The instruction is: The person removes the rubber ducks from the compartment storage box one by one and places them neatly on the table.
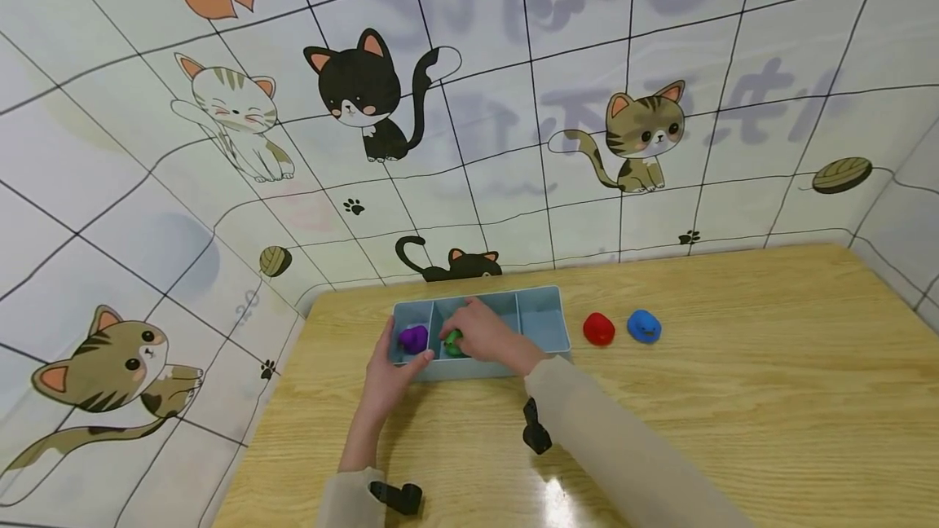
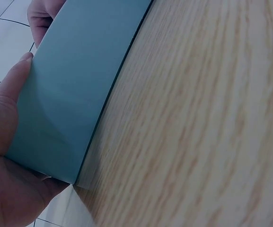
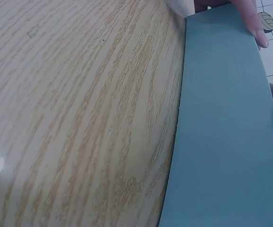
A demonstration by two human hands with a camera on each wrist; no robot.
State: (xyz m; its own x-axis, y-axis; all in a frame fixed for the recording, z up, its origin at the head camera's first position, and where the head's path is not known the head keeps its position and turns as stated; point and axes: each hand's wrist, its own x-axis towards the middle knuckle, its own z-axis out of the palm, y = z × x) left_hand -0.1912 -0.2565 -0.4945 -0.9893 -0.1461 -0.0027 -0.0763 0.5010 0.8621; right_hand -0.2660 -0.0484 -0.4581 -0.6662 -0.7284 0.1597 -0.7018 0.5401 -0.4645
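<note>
A long blue-grey divided box sits on the table in the head view. My left hand grips its left end, thumb over the front rim and fingers along the end wall. A purple rubber duck lies in the left compartment. My right hand reaches down into the middle compartment, its curled fingers holding a green rubber duck, which they partly cover. In the left wrist view, the left hand clasps the box's corner. The right wrist view shows mostly the box's front wall.
To the right of the box, a red rubber duck and a blue rubber duck stand on the wooden table. The box's right compartment shows a bare floor. Behind the table rises a wall with cat pictures.
</note>
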